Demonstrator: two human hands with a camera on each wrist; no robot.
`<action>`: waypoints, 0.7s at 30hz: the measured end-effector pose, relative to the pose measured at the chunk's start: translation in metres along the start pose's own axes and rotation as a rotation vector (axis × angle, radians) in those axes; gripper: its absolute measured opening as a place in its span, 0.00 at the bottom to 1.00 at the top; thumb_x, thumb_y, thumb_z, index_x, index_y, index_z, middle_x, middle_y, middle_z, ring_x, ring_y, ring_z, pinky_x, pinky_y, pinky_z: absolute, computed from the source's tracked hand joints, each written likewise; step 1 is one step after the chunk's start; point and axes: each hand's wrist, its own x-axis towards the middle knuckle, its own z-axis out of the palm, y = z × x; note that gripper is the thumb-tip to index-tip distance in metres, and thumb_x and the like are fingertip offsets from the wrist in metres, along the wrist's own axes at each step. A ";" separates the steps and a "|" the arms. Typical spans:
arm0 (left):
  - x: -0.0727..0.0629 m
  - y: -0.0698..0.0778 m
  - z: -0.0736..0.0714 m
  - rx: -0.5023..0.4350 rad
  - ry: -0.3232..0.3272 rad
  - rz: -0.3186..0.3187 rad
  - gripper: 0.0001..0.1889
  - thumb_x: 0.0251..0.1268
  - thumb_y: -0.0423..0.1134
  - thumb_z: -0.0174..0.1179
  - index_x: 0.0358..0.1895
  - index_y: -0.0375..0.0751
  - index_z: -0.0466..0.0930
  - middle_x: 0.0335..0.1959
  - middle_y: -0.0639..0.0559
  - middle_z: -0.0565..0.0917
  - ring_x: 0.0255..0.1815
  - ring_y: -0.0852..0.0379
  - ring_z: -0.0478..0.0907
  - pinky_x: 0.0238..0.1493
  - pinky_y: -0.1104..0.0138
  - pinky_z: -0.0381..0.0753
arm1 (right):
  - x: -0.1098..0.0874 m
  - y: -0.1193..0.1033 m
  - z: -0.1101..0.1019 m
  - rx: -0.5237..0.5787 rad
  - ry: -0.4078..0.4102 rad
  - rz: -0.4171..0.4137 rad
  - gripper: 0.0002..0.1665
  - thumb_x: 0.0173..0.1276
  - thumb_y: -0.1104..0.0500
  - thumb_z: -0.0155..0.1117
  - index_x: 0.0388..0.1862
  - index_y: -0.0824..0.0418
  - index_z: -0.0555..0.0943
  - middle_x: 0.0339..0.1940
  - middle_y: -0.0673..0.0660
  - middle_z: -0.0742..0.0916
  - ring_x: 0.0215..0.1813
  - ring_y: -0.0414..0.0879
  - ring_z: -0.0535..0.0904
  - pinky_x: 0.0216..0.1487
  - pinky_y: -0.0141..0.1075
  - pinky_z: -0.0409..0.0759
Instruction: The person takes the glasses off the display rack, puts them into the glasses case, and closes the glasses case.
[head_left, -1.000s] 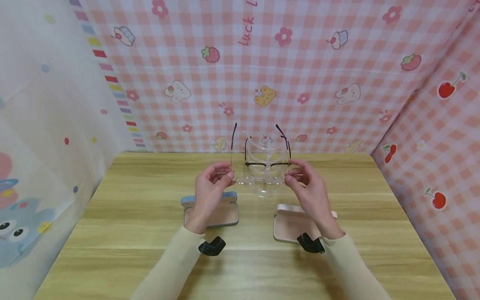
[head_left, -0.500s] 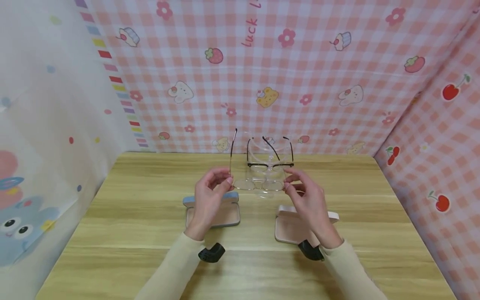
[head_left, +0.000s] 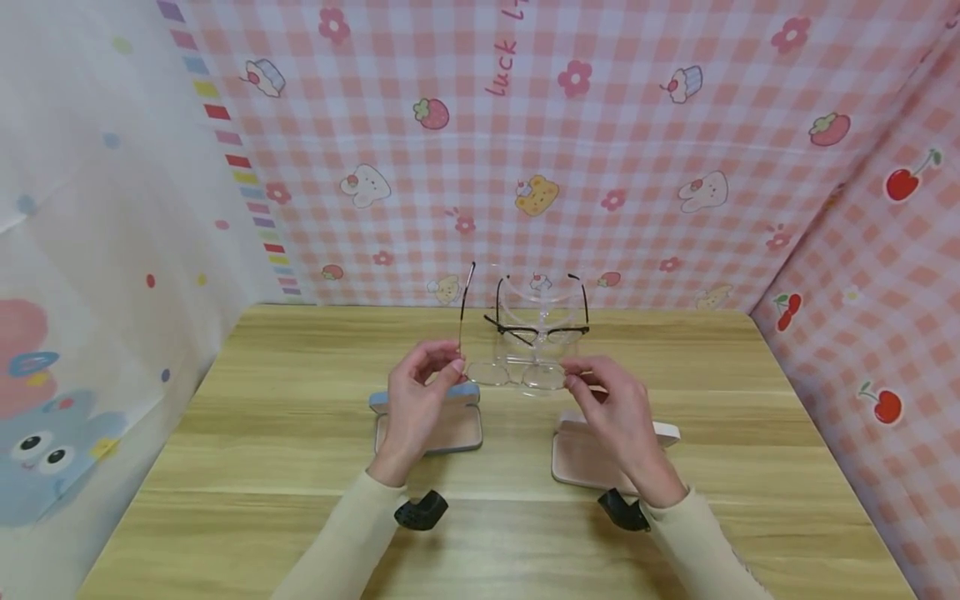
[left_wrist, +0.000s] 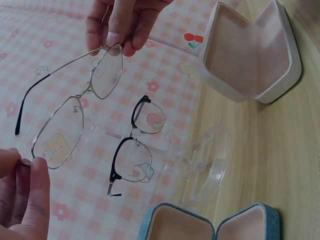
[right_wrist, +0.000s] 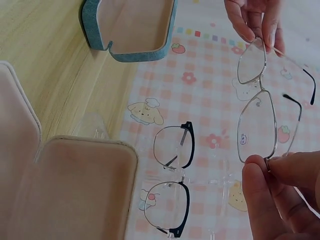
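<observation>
Thin gold-metal eyeglasses (head_left: 489,374) are held in the air between both hands, lenses toward me. My left hand (head_left: 416,408) pinches the left hinge corner, with that temple pointing away. At the opposite corner my right hand (head_left: 617,417) pinches the frame; the temple on this side slants inward across the back, as the left wrist view also shows with its black tip (left_wrist: 19,122). Behind them, black half-rim eyeglasses (head_left: 567,332) rest on a clear plastic display stand (head_left: 543,315). The held lenses overlap the stand's lower part in the head view.
An open blue glasses case (head_left: 461,429) lies under my left hand, partly covered by it. Under the right hand lies an open white case (head_left: 573,458) with pinkish lining. The wooden table (head_left: 277,433) ends at a pink checked cloth (head_left: 465,175) behind the stand.
The right temple of the held eyeglasses has swung inward to the left, while the left temple still points away. Both hands and the frame have come slightly lower and closer to me.
</observation>
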 end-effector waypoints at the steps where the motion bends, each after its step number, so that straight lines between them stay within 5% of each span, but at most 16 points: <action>1: 0.000 0.000 0.000 0.000 0.001 0.002 0.12 0.66 0.21 0.64 0.51 0.31 0.83 0.44 0.35 0.85 0.40 0.46 0.84 0.43 0.63 0.89 | 0.000 0.000 0.000 -0.004 0.003 -0.009 0.11 0.67 0.74 0.70 0.46 0.65 0.86 0.43 0.58 0.90 0.43 0.51 0.89 0.41 0.34 0.89; 14: -0.001 0.000 -0.003 -0.008 0.008 0.001 0.12 0.66 0.20 0.64 0.51 0.29 0.83 0.43 0.34 0.85 0.39 0.46 0.84 0.42 0.63 0.90 | -0.001 -0.001 0.004 -0.017 0.019 -0.043 0.13 0.66 0.76 0.68 0.41 0.62 0.90 0.41 0.53 0.89 0.41 0.44 0.86 0.41 0.28 0.87; 21: -0.002 0.000 -0.006 0.036 -0.003 0.006 0.11 0.68 0.23 0.65 0.51 0.32 0.84 0.42 0.38 0.86 0.38 0.54 0.84 0.42 0.65 0.89 | -0.002 -0.003 0.004 -0.030 -0.008 -0.017 0.11 0.67 0.75 0.69 0.42 0.63 0.90 0.43 0.55 0.87 0.42 0.45 0.86 0.41 0.29 0.87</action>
